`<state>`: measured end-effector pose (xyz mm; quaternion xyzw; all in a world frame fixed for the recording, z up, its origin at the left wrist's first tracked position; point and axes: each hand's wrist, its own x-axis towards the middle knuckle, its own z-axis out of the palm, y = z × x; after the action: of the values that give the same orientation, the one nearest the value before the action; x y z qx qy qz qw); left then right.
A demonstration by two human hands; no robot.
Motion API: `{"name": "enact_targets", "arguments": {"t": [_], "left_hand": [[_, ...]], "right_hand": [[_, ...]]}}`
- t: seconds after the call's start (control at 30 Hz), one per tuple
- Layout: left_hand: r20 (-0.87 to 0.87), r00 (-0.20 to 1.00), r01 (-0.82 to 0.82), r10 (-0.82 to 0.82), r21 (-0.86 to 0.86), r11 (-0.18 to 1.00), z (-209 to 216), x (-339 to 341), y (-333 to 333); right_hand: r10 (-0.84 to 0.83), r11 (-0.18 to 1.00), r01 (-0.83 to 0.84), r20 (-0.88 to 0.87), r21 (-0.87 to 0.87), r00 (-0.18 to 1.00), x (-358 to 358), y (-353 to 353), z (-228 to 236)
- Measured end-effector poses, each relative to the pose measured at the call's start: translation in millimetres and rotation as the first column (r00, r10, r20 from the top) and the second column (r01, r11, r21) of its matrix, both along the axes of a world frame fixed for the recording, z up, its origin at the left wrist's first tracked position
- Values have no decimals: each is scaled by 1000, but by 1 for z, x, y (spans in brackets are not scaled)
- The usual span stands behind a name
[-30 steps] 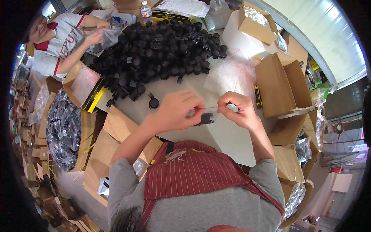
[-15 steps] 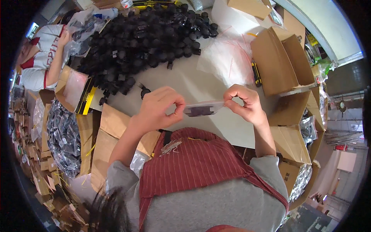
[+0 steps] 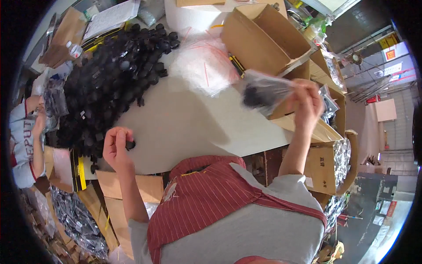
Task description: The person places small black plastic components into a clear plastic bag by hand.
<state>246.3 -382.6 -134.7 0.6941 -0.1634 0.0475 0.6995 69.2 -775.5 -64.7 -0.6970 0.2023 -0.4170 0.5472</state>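
Note:
My right hand (image 3: 304, 102) pinches the edge of a clear plastic bag (image 3: 276, 90) with a dark part (image 3: 255, 96) inside; motion blurs both. The bag hangs over the near side of the open cardboard box at the right. At the left of the table, my left hand (image 3: 116, 147) is closed, fingers curled together against the thumb. A small black part (image 3: 130, 144) shows just beside its fingertips, half hidden; whether the fingers grip it I cannot tell. Beyond that hand spreads a large heap of black plastic parts (image 3: 114, 75).
A stack of clear bags (image 3: 204, 64) lies on the grey table (image 3: 176, 119). An open cardboard box (image 3: 259, 42) stands at the back right, and another carton (image 3: 323, 167) with filled bags stands lower right. At far left, a co-worker's arm (image 3: 38, 145) reaches toward bagged parts.
The bag, held between both hands before, has gone right with my right hand alone. My left hand has let go and moved left to the loose black part. The view has turned right.

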Motion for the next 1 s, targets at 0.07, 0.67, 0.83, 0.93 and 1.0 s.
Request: {"name": "enact_targets", "arguments": {"t": [0.07, 0.67, 0.83, 0.93, 1.0], "left_hand": [[-98, 995, -7, 9, 12, 1000, -22, 2, -5], [-473, 871, 275, -132, 246, 929, -114, -30, -51], [-560, 809, 267, -179, 79, 960, -152, -39, -19], [-569, 815, 215, -109, 122, 969, -154, -46, -15], [-546, 835, 187, -70, 162, 969, -147, -42, -21]], "right_hand": [[-285, 953, 301, 246, -27, 926, -18, -19, 18], [-216, 676, -302, -572, -672, 791, 239, -33, -242], [11, 799, -375, -611, -470, 791, 251, -73, -246], [-28, 817, -211, -403, -536, 915, 228, -49, -202], [68, 865, -248, -388, -436, 919, 213, -29, -183]]}}
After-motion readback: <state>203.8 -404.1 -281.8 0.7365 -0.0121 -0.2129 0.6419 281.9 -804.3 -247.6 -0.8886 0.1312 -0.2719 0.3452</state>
